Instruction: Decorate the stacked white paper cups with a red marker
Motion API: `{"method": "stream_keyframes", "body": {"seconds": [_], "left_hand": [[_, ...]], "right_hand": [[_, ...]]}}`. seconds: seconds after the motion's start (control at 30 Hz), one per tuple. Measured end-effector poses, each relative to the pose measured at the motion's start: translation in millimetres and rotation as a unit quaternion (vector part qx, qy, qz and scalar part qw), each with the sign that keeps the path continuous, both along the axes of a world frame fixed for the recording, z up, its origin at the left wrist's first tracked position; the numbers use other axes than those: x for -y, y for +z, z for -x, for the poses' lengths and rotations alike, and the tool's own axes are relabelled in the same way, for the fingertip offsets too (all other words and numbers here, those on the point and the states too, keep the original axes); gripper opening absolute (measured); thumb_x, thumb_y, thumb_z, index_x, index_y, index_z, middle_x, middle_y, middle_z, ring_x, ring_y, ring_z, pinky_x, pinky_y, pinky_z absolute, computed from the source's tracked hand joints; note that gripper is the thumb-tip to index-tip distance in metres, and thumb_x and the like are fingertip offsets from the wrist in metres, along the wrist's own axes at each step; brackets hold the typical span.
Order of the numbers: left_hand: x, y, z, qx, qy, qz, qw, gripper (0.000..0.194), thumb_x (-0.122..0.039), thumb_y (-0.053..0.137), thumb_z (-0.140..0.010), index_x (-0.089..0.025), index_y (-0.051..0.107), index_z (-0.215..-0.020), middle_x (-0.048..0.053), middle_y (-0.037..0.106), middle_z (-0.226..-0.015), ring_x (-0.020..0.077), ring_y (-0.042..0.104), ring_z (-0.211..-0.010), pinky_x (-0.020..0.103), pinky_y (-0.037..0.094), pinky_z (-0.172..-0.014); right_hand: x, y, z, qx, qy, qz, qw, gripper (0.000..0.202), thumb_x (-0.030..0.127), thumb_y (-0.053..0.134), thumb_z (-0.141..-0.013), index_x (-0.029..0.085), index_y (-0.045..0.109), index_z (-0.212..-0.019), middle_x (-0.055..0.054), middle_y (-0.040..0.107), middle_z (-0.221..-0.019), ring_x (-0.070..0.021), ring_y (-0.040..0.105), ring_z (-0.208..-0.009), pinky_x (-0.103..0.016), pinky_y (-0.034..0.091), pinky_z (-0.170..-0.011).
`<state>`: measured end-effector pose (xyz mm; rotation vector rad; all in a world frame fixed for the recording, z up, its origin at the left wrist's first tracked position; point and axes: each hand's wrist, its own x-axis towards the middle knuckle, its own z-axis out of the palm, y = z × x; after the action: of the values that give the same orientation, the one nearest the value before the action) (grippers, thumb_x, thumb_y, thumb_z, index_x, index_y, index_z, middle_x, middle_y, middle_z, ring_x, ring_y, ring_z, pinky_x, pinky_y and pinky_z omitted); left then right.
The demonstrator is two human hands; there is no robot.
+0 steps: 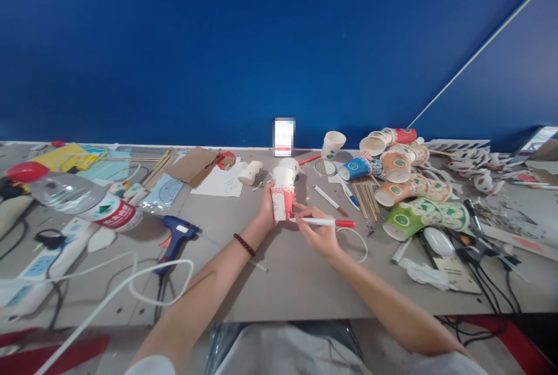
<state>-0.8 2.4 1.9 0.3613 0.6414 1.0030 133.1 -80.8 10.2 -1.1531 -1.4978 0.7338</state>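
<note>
My left hand [267, 207] is closed round a paper cup [283, 203], whose side is partly coloured red and partly white. A white cup part [286, 172] stands above its patterned edge. In my right hand [317, 228] is a red marker [325, 222] with a white barrel and a red end. Its left end points at the cup's lower side, and my fingers hide whether the tip touches. Just behind the cup, a phone [283, 138] with a blurred screen leans on the blue wall.
To the right lie several coloured paper cups [403, 221], wooden sticks [365, 200] and another marker [330, 200]. A plain cup [333, 143] stands behind. On the left are a blue glue gun [176, 238], a plastic bottle [82, 200], a power strip [47, 264] and loose white cable [108, 299].
</note>
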Motion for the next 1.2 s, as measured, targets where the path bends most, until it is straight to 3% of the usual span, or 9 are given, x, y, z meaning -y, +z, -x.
{"method": "stream_keyframes", "body": {"seconds": [0.13,0.4,0.53,0.73,0.97,1.2], "left_hand": [[0.7,1.4,-0.3,-0.014,0.013,0.001,1.000,0.050,-0.052,0.044,-0.087,-0.009,0.069,-0.080,0.013,0.069,-0.065,0.0199,0.063,-0.055,0.030,0.049,-0.055],[1.6,3.3,0.7,-0.012,-0.002,0.014,1.000,0.051,-0.054,0.044,-0.087,-0.009,0.068,-0.085,0.012,0.068,-0.065,0.0201,0.062,-0.052,0.030,0.046,-0.049],[1.2,3.1,-0.6,-0.034,0.019,0.017,0.999,0.051,-0.051,0.041,-0.088,-0.008,0.068,-0.084,0.013,0.068,-0.065,0.0204,0.062,-0.055,0.031,0.048,-0.055],[0.5,2.7,0.4,-0.019,0.005,0.013,1.000,0.052,-0.052,0.042,-0.087,-0.007,0.069,-0.083,0.013,0.067,-0.066,0.0205,0.062,-0.053,0.030,0.046,-0.051],[1.3,3.7,-0.2,-0.021,0.014,0.008,1.000,0.052,-0.050,0.039,-0.088,-0.007,0.070,-0.084,0.013,0.068,-0.066,0.0202,0.061,-0.055,0.031,0.046,-0.054],[1.5,4.3,-0.4,-0.015,0.004,0.014,1.000,0.053,-0.053,0.042,-0.086,-0.007,0.069,-0.085,0.012,0.068,-0.067,0.0198,0.061,-0.055,0.030,0.047,-0.054]], "right_hand": [[-0.2,2.4,0.4,-0.009,-0.015,0.008,1.000,0.007,0.028,0.061,-0.084,0.022,0.065,-0.083,-0.011,0.077,-0.097,-0.0305,0.071,-0.104,-0.041,0.058,-0.083],[-0.8,2.7,0.0,-0.015,0.000,0.001,1.000,0.008,0.027,0.062,-0.079,0.024,0.063,-0.072,-0.007,0.076,-0.079,-0.0330,0.070,-0.107,-0.042,0.058,-0.083],[-0.6,3.7,0.8,-0.011,-0.019,0.002,1.000,0.007,0.028,0.061,-0.081,0.023,0.066,-0.078,-0.009,0.077,-0.091,-0.0312,0.072,-0.102,-0.042,0.059,-0.081],[-0.8,1.1,0.3,-0.001,-0.001,0.003,1.000,0.009,0.026,0.062,-0.078,0.023,0.063,-0.070,-0.008,0.077,-0.081,-0.0340,0.069,-0.108,-0.042,0.058,-0.082],[-1.4,-2.1,-1.7,-0.011,-0.004,0.006,1.000,0.006,0.026,0.060,-0.082,0.023,0.064,-0.078,-0.008,0.077,-0.089,-0.0330,0.069,-0.109,-0.043,0.057,-0.083],[-1.2,-2.9,-1.3,-0.018,0.006,0.009,1.000,0.008,0.026,0.062,-0.080,0.023,0.062,-0.073,-0.009,0.076,-0.086,-0.0340,0.068,-0.110,-0.043,0.057,-0.084]]}}
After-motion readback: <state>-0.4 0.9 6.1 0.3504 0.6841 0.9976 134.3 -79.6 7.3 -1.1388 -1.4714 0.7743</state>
